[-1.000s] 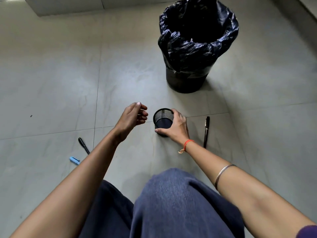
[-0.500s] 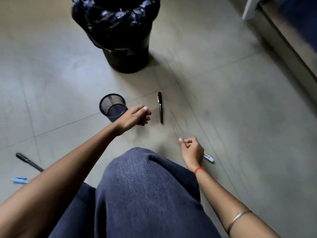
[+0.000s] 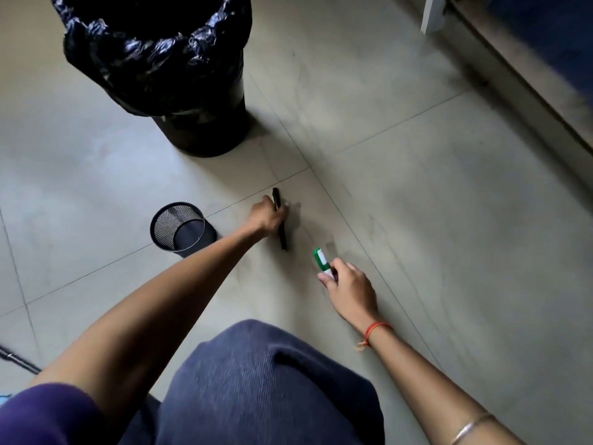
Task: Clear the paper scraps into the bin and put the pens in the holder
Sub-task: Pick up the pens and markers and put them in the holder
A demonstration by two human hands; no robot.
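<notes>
Left hand [image 3: 271, 215] closes around the black pen [image 3: 279, 220] on the floor; right hand [image 3: 349, 290] grips a green marker [image 3: 322, 260]. Lift both, drop them upright into the holder [image 3: 179, 228].

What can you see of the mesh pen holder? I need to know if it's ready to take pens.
The pen holder is a small round cup of black wire mesh with a solid rim and a dark solid base. It stands on the tiled floor, mouth open toward the camera, and looks empty as far as its inside shows. Nothing touches it: the left hand is on the black pen just to its right, and the bin stands beyond it.
</notes>
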